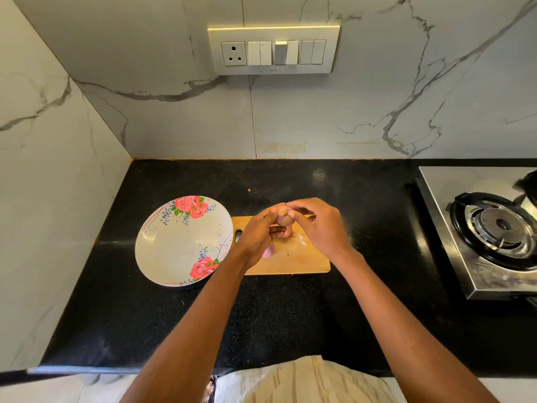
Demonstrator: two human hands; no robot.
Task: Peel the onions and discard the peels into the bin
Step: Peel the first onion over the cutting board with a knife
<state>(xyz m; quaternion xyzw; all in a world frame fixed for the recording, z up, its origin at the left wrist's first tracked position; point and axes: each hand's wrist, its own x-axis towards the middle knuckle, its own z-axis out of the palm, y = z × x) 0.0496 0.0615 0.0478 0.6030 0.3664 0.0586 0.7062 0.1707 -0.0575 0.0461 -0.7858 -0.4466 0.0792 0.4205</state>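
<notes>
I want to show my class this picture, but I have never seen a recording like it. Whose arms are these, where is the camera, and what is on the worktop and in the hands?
There is no machine here: a person wears a wide-angle camera on the head, looking forward and down, so the two arms reaching in from the bottom are their own. The left hand and right hand meet over a wooden board and together hold a small onion, fingers curled round it, apparently peeling it. More onion pieces and scraps of peel lie on the board. Left of the board sits a flowered plate. All rest on a black worktop, with a gas stove at the right. No bin is in view.
</notes>
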